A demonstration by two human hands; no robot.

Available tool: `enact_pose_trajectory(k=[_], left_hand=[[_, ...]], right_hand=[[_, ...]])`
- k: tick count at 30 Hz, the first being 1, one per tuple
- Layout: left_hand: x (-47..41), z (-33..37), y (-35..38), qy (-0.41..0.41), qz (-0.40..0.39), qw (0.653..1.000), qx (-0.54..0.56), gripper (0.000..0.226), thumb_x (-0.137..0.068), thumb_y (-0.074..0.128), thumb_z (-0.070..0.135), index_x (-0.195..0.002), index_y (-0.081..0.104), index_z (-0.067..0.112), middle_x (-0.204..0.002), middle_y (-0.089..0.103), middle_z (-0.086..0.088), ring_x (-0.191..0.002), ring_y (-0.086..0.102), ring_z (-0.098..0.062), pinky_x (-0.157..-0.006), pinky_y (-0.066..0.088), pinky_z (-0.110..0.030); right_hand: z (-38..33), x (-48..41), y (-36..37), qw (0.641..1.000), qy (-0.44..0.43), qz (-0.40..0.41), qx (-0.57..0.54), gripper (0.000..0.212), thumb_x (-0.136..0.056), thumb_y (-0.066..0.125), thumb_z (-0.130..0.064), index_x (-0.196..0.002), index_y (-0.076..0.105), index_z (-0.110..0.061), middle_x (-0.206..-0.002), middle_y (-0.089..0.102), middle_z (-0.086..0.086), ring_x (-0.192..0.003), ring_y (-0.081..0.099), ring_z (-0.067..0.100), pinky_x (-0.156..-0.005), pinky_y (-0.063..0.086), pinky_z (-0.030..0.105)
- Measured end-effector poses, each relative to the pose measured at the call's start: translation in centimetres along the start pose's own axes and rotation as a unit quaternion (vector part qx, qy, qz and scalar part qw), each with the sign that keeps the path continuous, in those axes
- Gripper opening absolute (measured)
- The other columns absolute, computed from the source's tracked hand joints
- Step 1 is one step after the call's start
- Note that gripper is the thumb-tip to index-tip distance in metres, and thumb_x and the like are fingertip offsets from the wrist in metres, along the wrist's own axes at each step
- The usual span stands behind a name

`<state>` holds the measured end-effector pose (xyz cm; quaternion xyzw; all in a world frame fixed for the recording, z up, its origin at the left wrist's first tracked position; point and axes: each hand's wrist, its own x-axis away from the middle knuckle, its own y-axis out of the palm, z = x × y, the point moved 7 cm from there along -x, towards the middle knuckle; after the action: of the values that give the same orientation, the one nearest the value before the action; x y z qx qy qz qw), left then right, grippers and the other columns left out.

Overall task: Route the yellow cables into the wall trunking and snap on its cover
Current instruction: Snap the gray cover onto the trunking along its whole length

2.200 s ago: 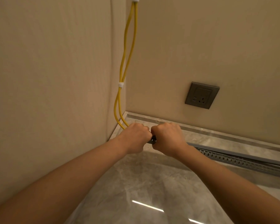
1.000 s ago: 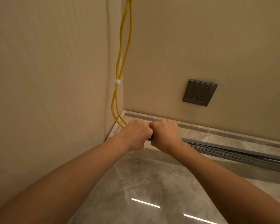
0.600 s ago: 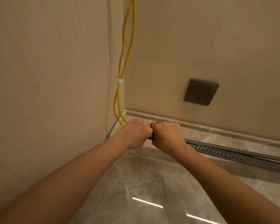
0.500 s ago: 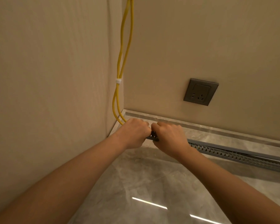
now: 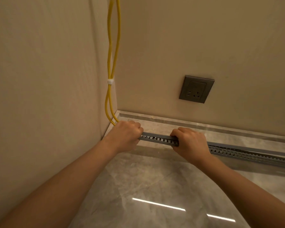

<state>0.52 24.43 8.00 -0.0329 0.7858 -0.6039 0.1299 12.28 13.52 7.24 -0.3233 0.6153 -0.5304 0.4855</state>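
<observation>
Head view, low in a room corner. My left hand (image 5: 124,134) is clenched round the corner end of the grey slotted trunking (image 5: 158,139), knuckles up, fingers (image 5: 138,127) curled over its top edge. My right hand (image 5: 190,142) grasps the same trunking further right, fingers wrapped over the top, thumb hidden. A short slotted stretch shows bare between my two hands. The trunking runs low along the stone skirting (image 5: 196,125) at the foot of the back wall (image 5: 204,38) and carries on past my right wrist to the right edge of view. Two yellow cables (image 5: 111,63) hang down the corner where the left wall (image 5: 39,71) meets the back wall, bound by a white tie (image 5: 110,81) partway down. Below the tie they part slightly, curve toward the trunking end and vanish behind my left hand. I cannot tell whether they lie inside the channel, nor whether a cover is fitted. A grey socket (image 5: 196,89) sits on the back wall, above and right of my right hand, well apart from the cables. The glossy grey floor (image 5: 146,181) reflects two light streaks.
</observation>
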Motion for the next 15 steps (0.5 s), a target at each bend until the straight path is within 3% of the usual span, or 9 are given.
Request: enact_pose_trajectory(k=[6, 15], left_hand=[[-0.6, 0.0, 0.2, -0.033, -0.014, 0.999, 0.018, 0.019, -0.088, 0.047, 0.021, -0.100, 0.062, 0.015, -0.096, 0.059, -0.002, -0.092, 0.056, -0.022, -0.061, 0.034, -0.032], [-3.5, 5.3, 0.0, -0.025, 0.029, 0.989, 0.145, 0.020, -0.091, 0.051, 0.017, -0.108, 0.058, 0.009, -0.107, 0.060, -0.008, -0.101, 0.053, -0.025, -0.074, 0.042, -0.036]], right_hand=[[0.1, -0.9, 0.3, 0.999, 0.014, -0.036, -0.006, 0.016, -0.081, 0.058, -0.026, -0.095, 0.065, -0.024, -0.088, 0.067, -0.005, -0.078, 0.061, 0.018, -0.064, 0.049, 0.032], [-1.0, -1.7, 0.2, 0.999, 0.029, -0.028, -0.002, 0.009, -0.076, 0.058, -0.022, -0.083, 0.062, -0.018, -0.079, 0.065, 0.000, -0.071, 0.060, 0.023, -0.060, 0.048, 0.033]])
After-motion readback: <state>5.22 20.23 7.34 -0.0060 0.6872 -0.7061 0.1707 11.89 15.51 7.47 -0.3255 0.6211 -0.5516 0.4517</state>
